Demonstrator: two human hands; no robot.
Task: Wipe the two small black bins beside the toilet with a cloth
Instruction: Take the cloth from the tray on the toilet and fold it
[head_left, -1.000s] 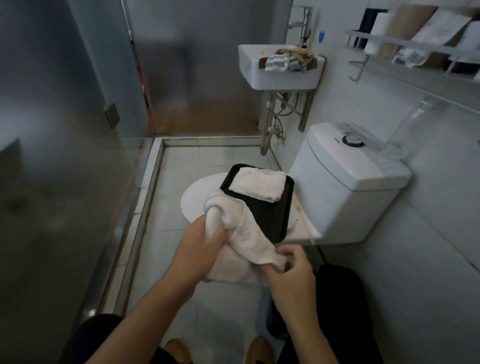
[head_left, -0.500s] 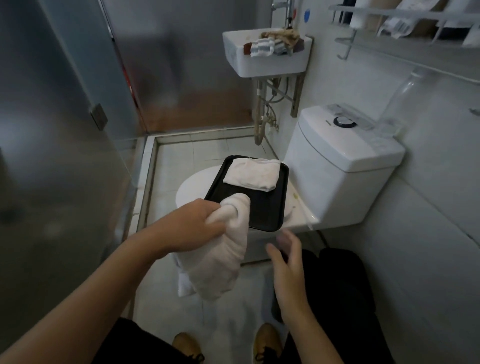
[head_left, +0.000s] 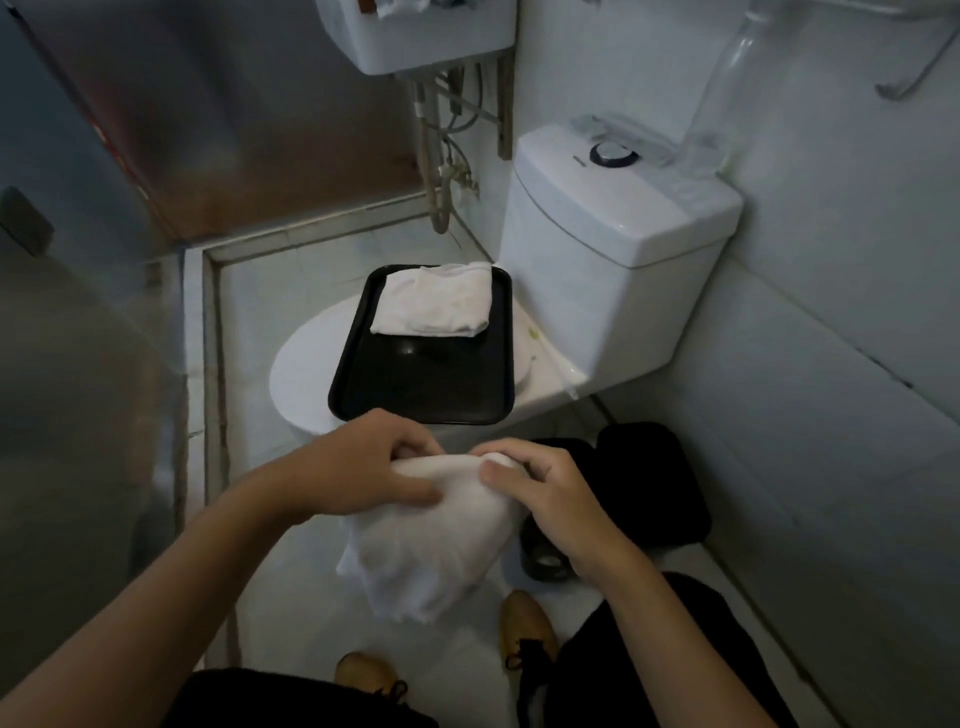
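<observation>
A white cloth (head_left: 431, 540) hangs in front of me, gripped at its top by my left hand (head_left: 358, 465) and my right hand (head_left: 550, 499). Right behind my right hand, two small black bins stand on the floor beside the toilet (head_left: 613, 249): the nearer bin (head_left: 550, 545) is partly hidden by my hand and the cloth, the farther bin (head_left: 654, 478) stands against the wall. Both hands are above and just left of the bins, not touching them.
A black tray (head_left: 415, 384) with a second folded white cloth (head_left: 434, 306) lies on the closed toilet lid. A wall sink (head_left: 415, 36) with pipes hangs at the back. A glass shower partition (head_left: 78, 338) is on the left. My shoes (head_left: 524, 623) are below.
My right hand, free half a second ago, has taken hold of the cloth's top beside my left hand. The view has tilted down, bringing the bins into sight.
</observation>
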